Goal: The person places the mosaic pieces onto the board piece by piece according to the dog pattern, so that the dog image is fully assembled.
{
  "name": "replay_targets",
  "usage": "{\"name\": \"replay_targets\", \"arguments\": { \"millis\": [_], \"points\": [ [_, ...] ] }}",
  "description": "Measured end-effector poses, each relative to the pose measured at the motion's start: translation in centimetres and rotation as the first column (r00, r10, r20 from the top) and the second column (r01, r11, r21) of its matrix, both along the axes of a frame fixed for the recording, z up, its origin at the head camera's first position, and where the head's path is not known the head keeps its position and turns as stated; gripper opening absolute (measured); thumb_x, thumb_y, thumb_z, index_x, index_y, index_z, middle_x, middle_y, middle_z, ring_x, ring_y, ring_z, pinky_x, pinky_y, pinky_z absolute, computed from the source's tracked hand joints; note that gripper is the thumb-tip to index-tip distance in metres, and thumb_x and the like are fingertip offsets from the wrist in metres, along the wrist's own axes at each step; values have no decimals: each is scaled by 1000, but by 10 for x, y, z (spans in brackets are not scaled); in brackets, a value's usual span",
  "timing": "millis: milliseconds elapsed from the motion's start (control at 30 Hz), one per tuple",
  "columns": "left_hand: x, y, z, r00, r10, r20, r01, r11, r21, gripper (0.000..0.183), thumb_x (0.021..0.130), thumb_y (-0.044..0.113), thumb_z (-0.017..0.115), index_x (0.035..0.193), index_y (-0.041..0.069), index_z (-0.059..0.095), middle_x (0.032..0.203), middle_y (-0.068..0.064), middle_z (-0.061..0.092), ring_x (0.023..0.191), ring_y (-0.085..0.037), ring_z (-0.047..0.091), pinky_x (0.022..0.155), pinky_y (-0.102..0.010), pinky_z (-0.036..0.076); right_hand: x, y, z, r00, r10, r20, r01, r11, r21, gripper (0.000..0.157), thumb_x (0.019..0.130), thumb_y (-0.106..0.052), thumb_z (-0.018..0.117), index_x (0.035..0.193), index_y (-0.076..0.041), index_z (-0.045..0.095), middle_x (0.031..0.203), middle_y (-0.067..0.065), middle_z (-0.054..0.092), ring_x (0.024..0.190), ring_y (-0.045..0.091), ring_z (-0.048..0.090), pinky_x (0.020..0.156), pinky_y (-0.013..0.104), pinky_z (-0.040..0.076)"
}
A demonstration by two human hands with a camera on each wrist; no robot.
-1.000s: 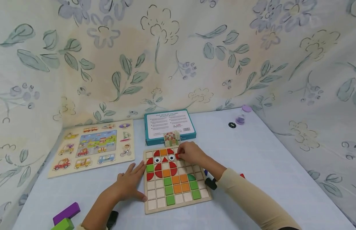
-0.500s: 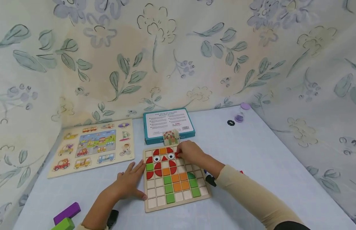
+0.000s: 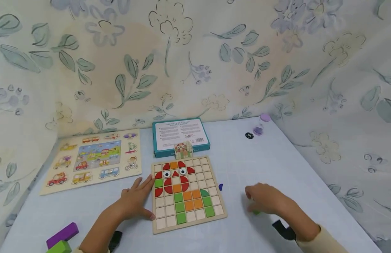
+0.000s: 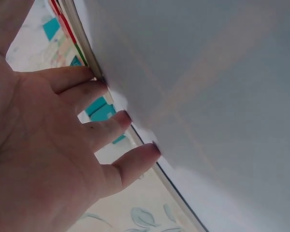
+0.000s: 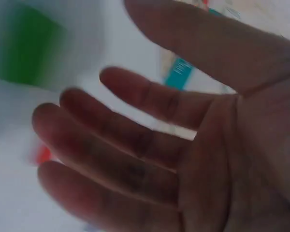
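Observation:
A wooden grid board [image 3: 211, 173] lies mid-table, filled partly with red, orange and green pieces and two eye pieces [image 3: 182, 171]. My left hand [image 3: 132, 203] rests against its left edge, fingers and thumb spread; in the left wrist view its fingertips [image 4: 147, 150] touch the edge side. My right hand [image 3: 266, 198] is right of the board, low over the table, fingers loosely bent with nothing between them. A green piece [image 3: 256, 212] shows partly under it, blurred in the right wrist view beside a small red piece [image 5: 43, 154].
A pattern card [image 3: 183, 150] leans on a teal box [image 3: 181, 135] behind the board. A vehicle puzzle [image 3: 123, 154] lies left. Purple [image 3: 62, 234] and green blocks [image 3: 60, 247] sit front left. A blue piece [image 3: 220, 187], black disc [image 3: 249, 135] and sand timer [image 3: 258, 130] are right.
My right hand has let go of a red piece, now in the board's cell right of the eye, and moved right and nearer over the table. The left hand stays on the edge.

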State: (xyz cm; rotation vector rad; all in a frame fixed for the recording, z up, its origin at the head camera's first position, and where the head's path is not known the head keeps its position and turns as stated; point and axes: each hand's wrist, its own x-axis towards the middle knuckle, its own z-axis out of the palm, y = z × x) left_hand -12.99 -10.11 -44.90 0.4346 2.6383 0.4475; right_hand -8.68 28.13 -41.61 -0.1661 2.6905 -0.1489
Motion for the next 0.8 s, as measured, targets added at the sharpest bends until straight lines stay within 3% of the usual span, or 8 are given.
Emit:
{"name": "replay_targets", "arguments": {
  "millis": [100, 200, 300, 467, 533, 633, 800],
  "points": [
    [0, -3, 3, 1000, -9, -4, 9, 1000, -19, 116, 47, 50, 82, 144, 16, 26, 151, -4, 19, 136, -38, 7, 94, -71, 18, 24, 3, -15, 998, -32, -47, 30, 999, -34, 24, 68, -18, 78, 80, -11, 58, 68, -1, 52, 59, 13, 47, 55, 29, 43],
    [0, -6, 4, 1000, -13, -1, 13, 1000, -26, 117, 48, 50, 82, 144, 16, 25, 151, -4, 19, 136, -39, 7, 94, -71, 17, 28, -2, -22, 995, -17, -98, 10, 997, -75, 23, 68, -9, 77, 80, -11, 58, 70, -2, 52, 60, 10, 47, 56, 27, 44],
    [-1, -8, 3, 1000, -16, 6, 16, 1000, -21, 117, 48, 50, 82, 144, 15, 25, 151, -5, 19, 136, -39, 6, 94, -71, 16, 10, -17, -16, 994, 1, -109, -18, 987, -158, 21, 70, -9, 76, 84, -14, 61, 74, -6, 56, 67, 9, 50, 62, 26, 48],
    [-2, -6, -4, 1000, 0, 1, 0, 1000, -11, 116, 48, 50, 82, 144, 16, 26, 151, -4, 19, 136, -38, 8, 93, -72, 18, -38, -68, -10, 967, 129, -220, -194, 933, -302, 17, 77, -15, 71, 93, -16, 64, 85, -10, 60, 82, 8, 56, 72, 23, 50],
    [-2, -3, -9, 1000, 8, 1, -8, 1000, -4, 116, 47, 51, 82, 143, 17, 26, 151, -3, 19, 136, -38, 8, 92, -72, 18, -54, -88, -14, 946, 193, -258, -268, 918, -294, 18, 80, -16, 69, 97, -14, 64, 90, -8, 61, 85, 7, 55, 75, 21, 50],
    [0, 2, -14, 1000, 14, 6, -14, 1000, 12, 116, 47, 51, 82, 143, 18, 27, 151, -2, 18, 136, -37, 8, 92, -73, 16, -70, -108, -23, 933, 235, -272, -305, 918, -254, 20, 81, -18, 69, 100, -14, 64, 93, -7, 61, 84, 6, 54, 78, 20, 49],
    [0, 7, -13, 1000, 9, -4, -9, 1000, 15, 116, 46, 51, 82, 143, 19, 27, 151, -1, 19, 137, -35, 8, 93, -71, 18, -79, -115, -32, 921, 258, -292, -318, 931, -181, 14, 80, -19, 70, 93, -18, 69, 89, -10, 65, 82, 6, 55, 80, 23, 49]
  ]
}}
